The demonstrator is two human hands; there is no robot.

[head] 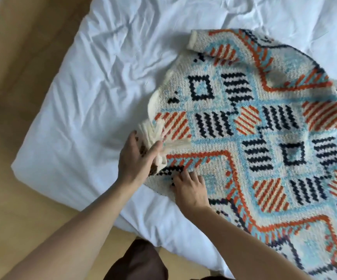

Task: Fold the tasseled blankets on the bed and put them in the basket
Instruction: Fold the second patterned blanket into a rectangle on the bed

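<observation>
You are at the folding step: the tasseled blanket [254, 138] lies partly spread on the right half of the bed [78, 87], over its rumpled white sheet, and no basket is in view. It is thick, nubby knit, cream with blue, orange and navy geometric blocks; its far edge curls up. Your left hand [137, 156] grips the near-left corner, fingers curled round cream yarn tassels [155, 134]. Your right hand [191, 188] presses down just beside it, fingers bent into the pile. Next, probably carry that corner across, matching edges squarely.
</observation>
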